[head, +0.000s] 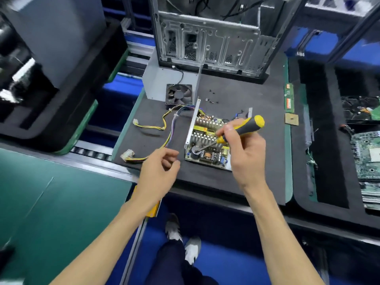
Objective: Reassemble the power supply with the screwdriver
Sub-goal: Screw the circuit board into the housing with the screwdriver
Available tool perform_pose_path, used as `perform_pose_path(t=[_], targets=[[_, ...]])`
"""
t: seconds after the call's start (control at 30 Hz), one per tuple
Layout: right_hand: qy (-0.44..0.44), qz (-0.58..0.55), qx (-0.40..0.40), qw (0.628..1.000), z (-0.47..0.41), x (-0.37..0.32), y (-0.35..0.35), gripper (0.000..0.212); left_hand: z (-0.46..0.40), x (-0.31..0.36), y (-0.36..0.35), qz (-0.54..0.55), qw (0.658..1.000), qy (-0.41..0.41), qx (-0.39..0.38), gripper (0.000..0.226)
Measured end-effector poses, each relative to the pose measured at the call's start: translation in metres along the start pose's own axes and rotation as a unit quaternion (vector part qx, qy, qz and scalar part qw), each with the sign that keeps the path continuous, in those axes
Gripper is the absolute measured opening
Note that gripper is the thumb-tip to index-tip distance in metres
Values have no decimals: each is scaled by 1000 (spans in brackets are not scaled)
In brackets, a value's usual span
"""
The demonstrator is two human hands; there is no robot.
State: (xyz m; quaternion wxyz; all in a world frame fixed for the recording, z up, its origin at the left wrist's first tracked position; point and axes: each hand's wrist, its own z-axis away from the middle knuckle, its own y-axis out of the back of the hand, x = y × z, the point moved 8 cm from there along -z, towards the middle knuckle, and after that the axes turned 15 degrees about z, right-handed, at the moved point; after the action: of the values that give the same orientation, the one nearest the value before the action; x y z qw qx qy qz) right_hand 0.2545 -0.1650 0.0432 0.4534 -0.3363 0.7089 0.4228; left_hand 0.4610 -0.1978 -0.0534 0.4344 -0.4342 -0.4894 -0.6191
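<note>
Right hand (245, 150) gripped screwdriver (239, 128), tip on open supply (207, 145) board; left hand (160, 171) hovered beside it, fingers loosely curled, empty; screws (211, 97) lay on bench (257, 95).

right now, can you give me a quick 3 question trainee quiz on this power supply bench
1. True or false: the right hand grips the yellow and black screwdriver.
2. Where does the screwdriver tip point? A) at the loose screws B) into the open power supply C) at the fan
3. Fill the blank: the left hand, fingers loosely curled, holds ____.

Key: 1 true. 2 B, the shaft angles down onto the circuit board. 3 nothing; it hovers beside the supply, near the wire bundle.
</note>
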Motion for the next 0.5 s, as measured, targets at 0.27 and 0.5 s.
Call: perform_pose_path(t=[0.27, 0.5], targets=[[36, 194, -91, 976, 8, 21, -32, 33, -6, 2, -17, -131, 990, -48, 5, 26], [47, 231, -97, 967, 8, 25, -40, 33, -9, -2, -15, -118, 992, -43, 5, 25]])
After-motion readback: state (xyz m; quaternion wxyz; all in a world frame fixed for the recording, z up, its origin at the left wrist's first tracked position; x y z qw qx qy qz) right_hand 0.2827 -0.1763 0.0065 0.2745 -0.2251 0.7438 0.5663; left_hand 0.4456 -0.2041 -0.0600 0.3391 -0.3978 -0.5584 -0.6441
